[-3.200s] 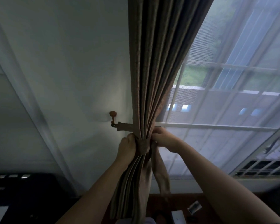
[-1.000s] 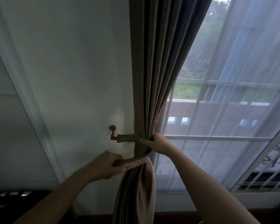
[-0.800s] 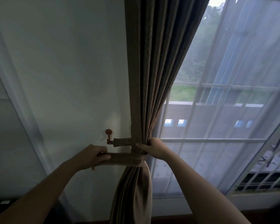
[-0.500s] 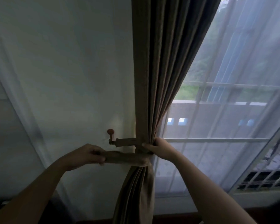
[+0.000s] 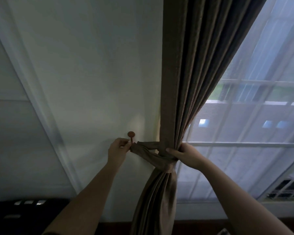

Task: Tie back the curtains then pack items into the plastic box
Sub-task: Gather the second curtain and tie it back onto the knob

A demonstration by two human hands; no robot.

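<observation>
A brown curtain [image 5: 185,78] hangs beside the window, gathered into a bunch at waist height. A matching fabric tieback [image 5: 149,152] wraps around the bunch and runs left to a small wall hook with a round reddish knob [image 5: 131,134]. My left hand [image 5: 118,149] pinches the tieback's end right at the hook. My right hand [image 5: 185,154] grips the gathered curtain where the band crosses it. The plastic box is not in view.
A white wall [image 5: 92,73] lies left of the curtain. A sheer white curtain [image 5: 244,133] covers the window on the right. A dark object [image 5: 24,216] sits at the bottom left, and a dark wooden surface [image 5: 193,228] shows along the bottom edge.
My left hand has carried the tieback's free end up and right, from below the hook to the hook itself. My right hand has kept its grip on the gathered curtain.
</observation>
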